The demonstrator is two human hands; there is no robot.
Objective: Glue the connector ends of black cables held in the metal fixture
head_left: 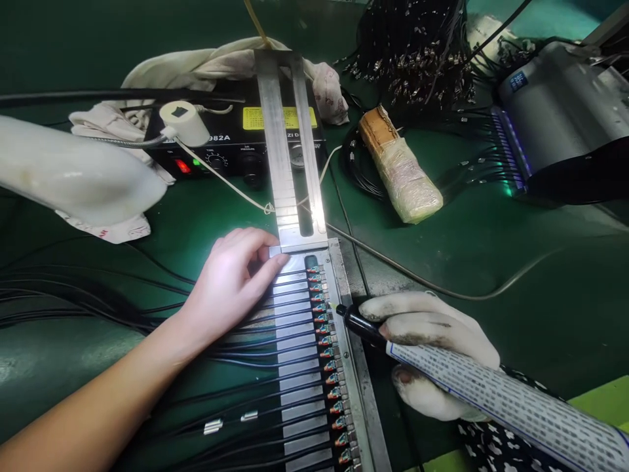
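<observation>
My bare left hand [240, 275] rests at the upper end of a metal fixture [299, 354], its thumb and fingertips together at the edge of a slotted metal plate [275, 131]. Black cables [255, 341] lie side by side across the fixture, their small connectors [327, 339] in a row along its right side. My gloved right hand [432, 347] is wrapped round a tube with printed text [511, 400]. The tube's black nozzle [361, 321] points left, its tip beside the upper connectors.
A black control box [216, 167] with a lit red switch stands behind the fixture. A white lamp shade [78, 170] reaches in from the left. A wrapped block [410, 183] lies on the green table, with a grey machine [565, 98] and cable bundles [413, 46] at the back right.
</observation>
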